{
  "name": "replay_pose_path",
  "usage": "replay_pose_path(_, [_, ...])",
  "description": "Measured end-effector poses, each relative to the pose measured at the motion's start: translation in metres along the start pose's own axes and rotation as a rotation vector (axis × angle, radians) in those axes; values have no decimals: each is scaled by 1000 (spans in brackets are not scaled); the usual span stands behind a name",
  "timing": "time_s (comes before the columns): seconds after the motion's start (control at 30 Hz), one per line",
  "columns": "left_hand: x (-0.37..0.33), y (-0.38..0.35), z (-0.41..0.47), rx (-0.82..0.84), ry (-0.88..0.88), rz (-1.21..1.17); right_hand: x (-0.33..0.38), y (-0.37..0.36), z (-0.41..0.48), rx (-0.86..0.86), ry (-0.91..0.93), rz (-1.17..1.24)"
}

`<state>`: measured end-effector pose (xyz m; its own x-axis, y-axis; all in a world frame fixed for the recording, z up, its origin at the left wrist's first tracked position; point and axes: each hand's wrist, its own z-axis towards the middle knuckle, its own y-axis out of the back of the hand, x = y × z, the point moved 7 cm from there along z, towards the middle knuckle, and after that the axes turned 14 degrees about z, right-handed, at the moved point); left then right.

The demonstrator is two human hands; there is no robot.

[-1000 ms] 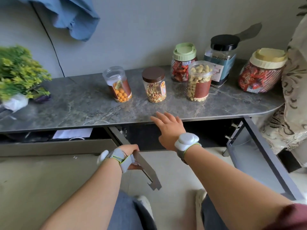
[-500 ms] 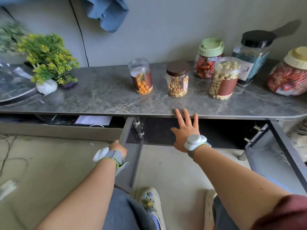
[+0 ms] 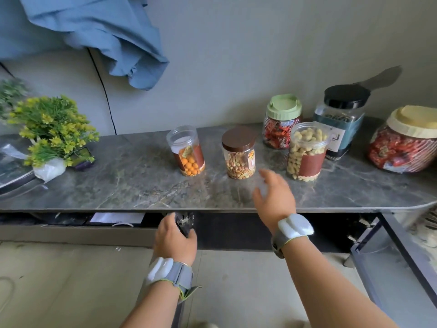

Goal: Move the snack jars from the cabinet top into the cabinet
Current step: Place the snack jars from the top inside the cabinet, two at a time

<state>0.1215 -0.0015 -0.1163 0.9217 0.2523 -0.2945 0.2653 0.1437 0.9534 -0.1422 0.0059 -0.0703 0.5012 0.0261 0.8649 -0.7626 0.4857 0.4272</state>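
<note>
- Head view, the jars: six snack jars stand upright on the bench point(image 3: 132, 185), none yet inside the cabinet. From the centre of the bench, the clear-lidded jar of orange balls point(image 3: 187, 151) sits at 11 o'clock, the brown-lidded nut jar point(image 3: 239, 156) at 12, the cashew jar point(image 3: 307, 151) at 1, with the green-lidded jar point(image 3: 281, 121), the black-lidded jar point(image 3: 340, 119) and the cream-lidded jar point(image 3: 405, 140) further toward 2 and 3.
- Head view, the right hand point(image 3: 274, 197): it hovers over the front edge of the bench, open with fingers spread and blurred, holding nothing. The brown-lidded nut jar lies just beyond it at 11 o'clock; the cashew jar lies near at 1 o'clock. Both jars' long axes are vertical, so a side grasp around the body looks natural.
- Head view, the left hand point(image 3: 176, 235): it is below the bench edge, curled around the top edge of the open left cabinet door point(image 3: 186, 223), well apart from every jar.
- Judgement: the right hand is clearly the nearer one, and the nut jar is probably its target, with the open cabinet mouth point(image 3: 236, 230) straight below at 6 o'clock.
</note>
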Motion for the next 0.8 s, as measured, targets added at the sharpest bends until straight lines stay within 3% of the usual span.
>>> replay_pose_path(0.1, [-68,7,15,-41,-206,-171,-1,60,15,-539,108,169])
replay_pose_path(0.2, [-127,18,44,-44,-275,-409,-25,90,33,-751,55,228])
replay_pose_path(0.33, [-183,19,77,-13,-277,-573,-62,85,58,-657,-142,415])
replay_pose_path(0.47, [-224,6,83,49,-413,-507,-83,82,76,-585,-163,507])
replay_pose_path(0.57, [-227,8,78,-5,-503,-480,-87,76,83,-491,-151,514])
replay_pose_path(0.8, [-192,20,22,3,-512,-567,-63,76,73,-525,-133,606])
